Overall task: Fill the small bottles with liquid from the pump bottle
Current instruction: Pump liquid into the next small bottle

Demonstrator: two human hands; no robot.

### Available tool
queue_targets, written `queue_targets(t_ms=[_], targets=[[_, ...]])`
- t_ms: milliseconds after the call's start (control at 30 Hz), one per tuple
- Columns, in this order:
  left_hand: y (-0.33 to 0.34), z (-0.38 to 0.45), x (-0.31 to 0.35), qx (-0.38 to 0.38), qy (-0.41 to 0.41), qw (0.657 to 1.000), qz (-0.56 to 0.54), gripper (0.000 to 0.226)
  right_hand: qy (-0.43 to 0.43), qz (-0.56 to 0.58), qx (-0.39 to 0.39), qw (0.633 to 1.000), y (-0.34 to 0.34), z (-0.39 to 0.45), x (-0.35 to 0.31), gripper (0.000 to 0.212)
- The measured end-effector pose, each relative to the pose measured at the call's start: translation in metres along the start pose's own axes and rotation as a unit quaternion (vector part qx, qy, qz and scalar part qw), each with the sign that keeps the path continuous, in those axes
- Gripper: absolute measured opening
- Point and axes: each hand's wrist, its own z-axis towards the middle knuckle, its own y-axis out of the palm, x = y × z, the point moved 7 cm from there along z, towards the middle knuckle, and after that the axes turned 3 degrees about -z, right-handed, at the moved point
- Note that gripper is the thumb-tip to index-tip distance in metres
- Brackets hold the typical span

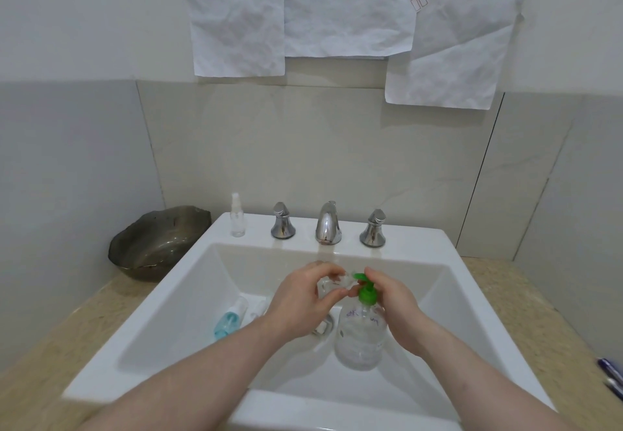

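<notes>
Left hand (303, 299) pinches small bottle (332, 284) at pump bottle (362, 333) spout; right hand (394, 309) grips pump.

A small clear bottle (332, 284) is pinched in the fingers (333, 293) of the left hand (300, 299), its mouth held at the green pump head (365, 290) of the pump bottle (360, 333). The pump is pressed by the right hand (394, 309). Left of the left fingers, a blue bottle (229, 321) is lying in the sink (188, 295).
</notes>
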Motion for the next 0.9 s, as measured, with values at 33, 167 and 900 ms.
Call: queue_targets(t_ms=[33, 167, 900], targets=[[-0.0001, 0.0, -0.0002, 0.001, -0.001, 1.0, 0.001, 0.027, 0.001, -0.008, 0.001, 1.0, 0.0008, -0.0007, 0.0002, 0.042], [-0.0003, 0.0004, -0.001, 0.002, -0.002, 1.0, 0.002, 0.028, 0.021, 0.002, -0.001, 1.0, 0.0017, -0.0039, 0.002, 0.045], [0.0004, 0.0002, 0.0007, -0.005, 0.005, 1.0, 0.012, 0.026, 0.007, 0.006, -0.001, 1.0, -0.0004, -0.0018, -0.0019, 0.035]])
